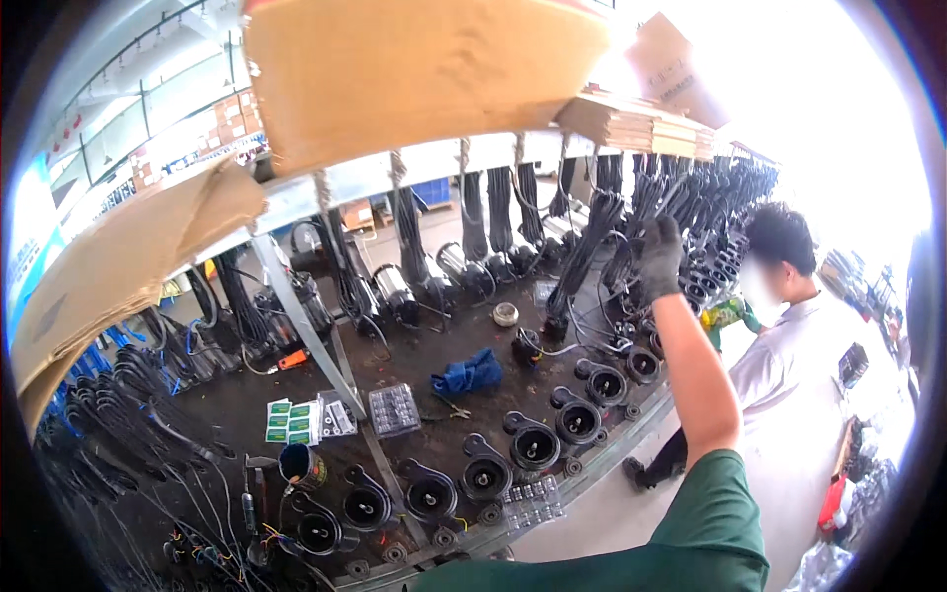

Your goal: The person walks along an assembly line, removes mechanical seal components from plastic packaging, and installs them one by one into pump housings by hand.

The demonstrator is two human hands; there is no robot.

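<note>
My right hand (660, 260), in a dark glove, is raised at the end of my outstretched arm, among the black cable coils hanging under the shelf. Its fingers look bent and pressed together; what is in them, if anything, is hidden. Just left of it a thick black cable bundle (590, 252) hangs at a slant. Below, a small dark motor part (529, 347) with a grey cable stands on the dark bench (395, 360). A row of round black pump housings (535, 446) lines the near bench edge. My left hand is out of the picture.
A large cardboard box (424, 84) and flattened cartons (636, 126) sit on the shelf overhead. On the bench lie a blue cloth (468, 373), pliers (454, 407), a tray of small parts (395, 409) and a can (302, 468). At right a co-worker (789, 335) stands close by.
</note>
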